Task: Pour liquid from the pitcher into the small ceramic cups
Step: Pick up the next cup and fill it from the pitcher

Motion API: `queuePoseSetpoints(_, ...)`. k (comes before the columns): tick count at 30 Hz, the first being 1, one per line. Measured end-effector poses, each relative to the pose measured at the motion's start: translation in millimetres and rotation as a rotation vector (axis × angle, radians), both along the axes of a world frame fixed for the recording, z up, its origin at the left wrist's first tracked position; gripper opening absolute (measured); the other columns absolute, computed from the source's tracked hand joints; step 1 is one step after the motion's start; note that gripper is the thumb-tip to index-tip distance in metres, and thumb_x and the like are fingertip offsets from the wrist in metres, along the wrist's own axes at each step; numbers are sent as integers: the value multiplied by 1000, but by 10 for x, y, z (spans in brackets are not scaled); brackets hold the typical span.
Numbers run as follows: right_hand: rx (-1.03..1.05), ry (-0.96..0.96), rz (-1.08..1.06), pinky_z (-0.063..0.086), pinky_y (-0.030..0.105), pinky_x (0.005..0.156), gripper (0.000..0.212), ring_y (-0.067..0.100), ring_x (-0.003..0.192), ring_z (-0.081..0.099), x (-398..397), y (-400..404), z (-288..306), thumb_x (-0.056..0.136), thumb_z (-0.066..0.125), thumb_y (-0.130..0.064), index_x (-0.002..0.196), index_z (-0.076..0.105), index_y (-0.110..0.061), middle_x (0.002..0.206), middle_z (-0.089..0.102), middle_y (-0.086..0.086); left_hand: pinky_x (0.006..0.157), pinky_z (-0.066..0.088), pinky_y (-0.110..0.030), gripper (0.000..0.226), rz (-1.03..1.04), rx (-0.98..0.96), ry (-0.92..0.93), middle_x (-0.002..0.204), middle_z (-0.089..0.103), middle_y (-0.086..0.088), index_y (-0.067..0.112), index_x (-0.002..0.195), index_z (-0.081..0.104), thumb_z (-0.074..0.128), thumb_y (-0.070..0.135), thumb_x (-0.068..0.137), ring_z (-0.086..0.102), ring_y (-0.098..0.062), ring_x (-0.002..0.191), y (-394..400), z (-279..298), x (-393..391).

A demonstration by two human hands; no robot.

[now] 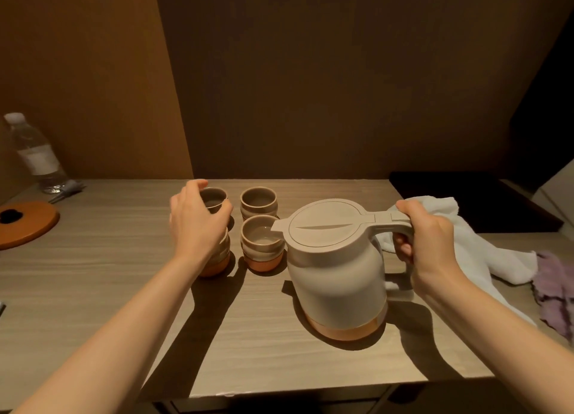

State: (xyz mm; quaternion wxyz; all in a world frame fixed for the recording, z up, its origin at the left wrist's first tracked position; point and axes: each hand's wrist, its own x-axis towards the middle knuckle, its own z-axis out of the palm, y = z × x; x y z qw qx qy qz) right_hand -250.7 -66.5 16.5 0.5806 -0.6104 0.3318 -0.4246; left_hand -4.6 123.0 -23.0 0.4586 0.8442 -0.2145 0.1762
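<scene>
While around the pitcher (337, 267) handle, right hand (430, 243); left hand (195, 224) over cup (214, 200).

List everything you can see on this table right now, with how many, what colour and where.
pitcher: one, beige with an orange base, lid shut, right of centre, spout by the near right cup
ceramic cups: four visible, grey-beige with orange bases, clustered left of the pitcher; one is mostly hidden under the left hand
water bottle: one, clear with a white cap, far left
round tray: one, orange, left edge
white cloth: one, right of the pitcher
purple cloth: one, right edge
table: one, pale wood grain
left hand: one, wrapped around a left cup
right hand: one, gripping the pitcher handle
</scene>
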Motion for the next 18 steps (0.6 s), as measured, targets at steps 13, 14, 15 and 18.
queuePoseSetpoints(13,29,39,37,33,20,38,40,4,36,41,-27,-32,-1,89,55,-33,56,54,-10,41,46,-5,63,48,-26,79,-221,291,440,125,57,-13,10,136,38,80,34,74,59,-21,94,-805,-53,453)
queuePoseSetpoints(14,34,39,43,33,20,39,41,5,36,40,-31,-32,4,90,54,-33,55,54,-11,41,46,-5,62,49,-28,83,-227,309,479,123,57,-14,9,136,36,82,37,72,59,-23,93,-844,-70,492)
queuePoseSetpoints(15,39,34,50,33,21,40,42,5,36,40,-34,-33,6,90,54,-32,53,53,-12,40,46,-5,62,50,-29,88,-234,330,520,122,57,-15,8,136,35,83,40,70,59,-24,94,-876,-80,525)
queuePoseSetpoints(18,46,17,71,32,22,40,47,5,35,39,-44,-46,12,91,54,-31,45,53,-18,40,45,-5,61,49,-33,101,-245,364,633,116,54,-13,7,137,32,88,43,60,58,-28,95,-956,-107,578)
